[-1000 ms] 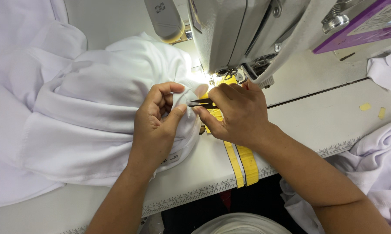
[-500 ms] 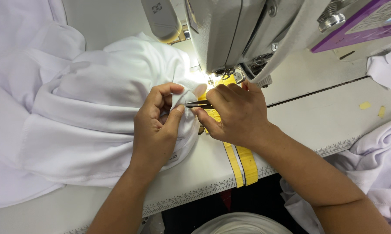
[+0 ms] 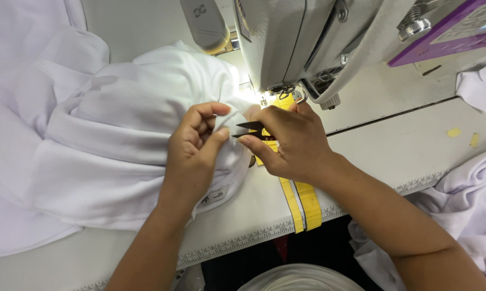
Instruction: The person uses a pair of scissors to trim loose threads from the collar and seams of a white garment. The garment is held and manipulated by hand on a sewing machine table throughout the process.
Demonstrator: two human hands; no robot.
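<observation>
Two hands work just in front of the sewing machine (image 3: 307, 43). The left hand (image 3: 197, 148) pinches a fold of the white cloth (image 3: 119, 124) between thumb and fingers. The right hand (image 3: 288, 143) grips small dark snips (image 3: 251, 130), blades open, touching the cloth. Yellow tape (image 3: 302, 202) lies on the table (image 3: 394, 145) under the right hand.
</observation>
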